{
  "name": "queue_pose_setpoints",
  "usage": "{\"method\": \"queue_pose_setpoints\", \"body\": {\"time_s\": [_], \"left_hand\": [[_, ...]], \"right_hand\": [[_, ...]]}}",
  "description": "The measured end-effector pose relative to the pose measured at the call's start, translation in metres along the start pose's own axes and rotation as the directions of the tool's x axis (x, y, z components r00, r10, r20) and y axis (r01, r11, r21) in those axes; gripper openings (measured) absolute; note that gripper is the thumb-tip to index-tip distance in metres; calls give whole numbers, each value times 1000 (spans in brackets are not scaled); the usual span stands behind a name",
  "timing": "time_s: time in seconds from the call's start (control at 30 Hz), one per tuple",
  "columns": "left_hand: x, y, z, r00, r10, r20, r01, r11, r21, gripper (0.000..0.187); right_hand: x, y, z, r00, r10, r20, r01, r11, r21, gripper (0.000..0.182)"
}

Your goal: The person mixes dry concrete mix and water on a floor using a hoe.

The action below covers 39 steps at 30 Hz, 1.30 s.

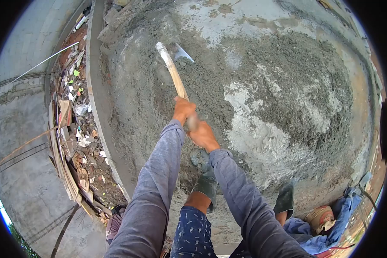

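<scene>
A long-handled tool has a pale wooden handle (176, 79) and a flat metal blade (183, 53) at its far end, partly in grey mortar mix. My left hand (183, 109) is wrapped round the handle. Closer to my body, my right hand (203, 135) is closed round the handle's near end. The blade touches the damp grey mix (202, 81) left of the main heap. To the right lies a wide heap of grey mix (305, 94) with lighter powder patches (253, 129) on it.
A low concrete edge (99, 116) runs along the left, with rubble and broken pieces (84, 142) beyond it. My dark boots (206, 187) stand in the mix near the bottom. Blue cloth (346, 219) and a brown sack (320, 219) lie at the lower right.
</scene>
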State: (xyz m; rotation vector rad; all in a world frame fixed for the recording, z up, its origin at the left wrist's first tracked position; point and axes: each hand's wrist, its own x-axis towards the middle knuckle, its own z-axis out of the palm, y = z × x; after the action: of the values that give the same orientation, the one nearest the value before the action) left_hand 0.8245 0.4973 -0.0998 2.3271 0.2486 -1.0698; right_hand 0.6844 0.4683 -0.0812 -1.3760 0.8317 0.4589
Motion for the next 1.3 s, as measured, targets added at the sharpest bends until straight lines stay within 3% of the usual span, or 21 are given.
{"method": "queue_pose_setpoints", "body": {"time_s": [0.23,0.37,0.4,0.43,0.53,0.63,0.67,0.77,0.83,0.87,0.97,1.0,1.1,1.17,1.23,1.3], "left_hand": [[-137,-1,123,982,-101,158,115,990,-84,88],[-227,-18,212,961,-128,244,154,984,-89,74],[-243,-23,230,952,-148,269,166,985,-46,78],[-259,-26,242,941,-173,292,181,984,0,82],[-317,20,241,884,-221,412,243,970,1,67],[-314,30,234,792,-160,589,349,910,-222,39],[-309,29,235,802,-151,578,390,866,-313,19],[-326,67,252,789,-23,613,465,675,-573,22],[-336,94,272,823,-55,566,513,501,-697,16],[-344,107,283,838,-82,539,522,406,-750,15],[-397,143,330,821,-85,564,557,329,-762,17],[-417,142,351,790,35,612,571,321,-756,16],[-523,188,391,746,81,661,617,286,-733,14],[-561,198,403,690,129,712,651,318,-689,13],[-585,186,398,703,131,699,638,319,-701,14],[-583,160,374,767,94,635,580,323,-748,14]], "right_hand": [[-144,68,-117,994,109,3,-108,990,-86,42],[-240,130,-179,980,197,-19,-198,978,-65,39],[-262,139,-190,976,215,-20,-215,976,-38,38],[-283,138,-200,970,243,-7,-243,970,-9,36],[-327,137,-233,969,244,21,-245,962,123,29],[-351,99,-270,973,218,79,-231,944,236,23],[-366,77,-285,963,245,109,-265,934,238,19],[-439,61,-356,946,264,187,-321,838,441,17],[-494,51,-398,942,259,214,-332,818,469,19],[-521,54,-419,939,267,215,-338,832,439,20],[-605,64,-490,933,312,178,-353,887,298,25],[-631,76,-516,939,316,133,-335,930,154,28],[-691,113,-593,914,400,68,-389,911,-138,38],[-717,195,-634,978,195,79,-174,960,-221,40],[-712,228,-630,968,231,100,-197,942,-270,40],[-692,228,-602,864,491,111,-445,848,-289,40]]}}
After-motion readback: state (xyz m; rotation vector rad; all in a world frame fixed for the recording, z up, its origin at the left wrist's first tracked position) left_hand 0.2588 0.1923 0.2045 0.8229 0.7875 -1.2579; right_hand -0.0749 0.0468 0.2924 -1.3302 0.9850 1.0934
